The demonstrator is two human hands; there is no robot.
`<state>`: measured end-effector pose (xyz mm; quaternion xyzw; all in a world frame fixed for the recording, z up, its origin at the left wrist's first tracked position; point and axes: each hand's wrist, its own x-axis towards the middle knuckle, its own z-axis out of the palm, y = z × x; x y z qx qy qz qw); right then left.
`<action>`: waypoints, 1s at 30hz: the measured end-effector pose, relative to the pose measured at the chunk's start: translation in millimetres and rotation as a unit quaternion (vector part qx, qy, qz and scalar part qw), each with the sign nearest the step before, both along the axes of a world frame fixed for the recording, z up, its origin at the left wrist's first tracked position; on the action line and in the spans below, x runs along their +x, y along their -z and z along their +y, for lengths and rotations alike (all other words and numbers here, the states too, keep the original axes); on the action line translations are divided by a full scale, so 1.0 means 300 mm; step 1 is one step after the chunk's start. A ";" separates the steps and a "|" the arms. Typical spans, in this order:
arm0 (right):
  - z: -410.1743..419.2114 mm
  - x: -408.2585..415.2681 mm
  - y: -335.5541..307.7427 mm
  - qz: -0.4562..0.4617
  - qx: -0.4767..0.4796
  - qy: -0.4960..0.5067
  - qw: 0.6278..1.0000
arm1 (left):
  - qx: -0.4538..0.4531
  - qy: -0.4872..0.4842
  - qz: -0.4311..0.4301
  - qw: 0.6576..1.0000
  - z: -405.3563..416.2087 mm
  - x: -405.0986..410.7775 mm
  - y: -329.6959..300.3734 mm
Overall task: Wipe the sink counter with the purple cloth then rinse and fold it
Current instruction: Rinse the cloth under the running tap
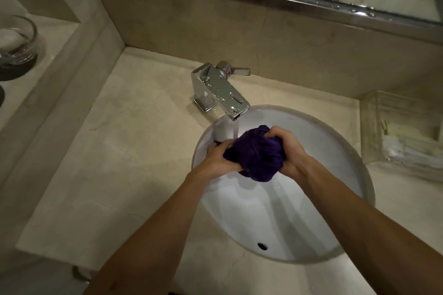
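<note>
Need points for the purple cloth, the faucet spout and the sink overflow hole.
purple cloth (256, 153): head view, middle of the bunched fabric.
faucet spout (225, 93): head view, top face of the chrome spout.
sink overflow hole (262, 246): head view, dark opening in the near basin wall.

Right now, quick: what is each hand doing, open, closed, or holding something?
Left hand: closed, gripping the bunched purple cloth over the sink.
Right hand: closed, gripping the same cloth beside the running faucet.

Both hands (217, 157) (288, 151) clenched, arms fwd
</note>
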<state>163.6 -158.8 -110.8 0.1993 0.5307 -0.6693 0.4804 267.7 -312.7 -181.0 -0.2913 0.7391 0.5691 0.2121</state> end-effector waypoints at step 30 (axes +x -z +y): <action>-0.006 -0.018 0.011 0.123 0.114 -0.276 0.947 | 0.186 -0.227 0.031 0.956 0.034 -0.029 -0.102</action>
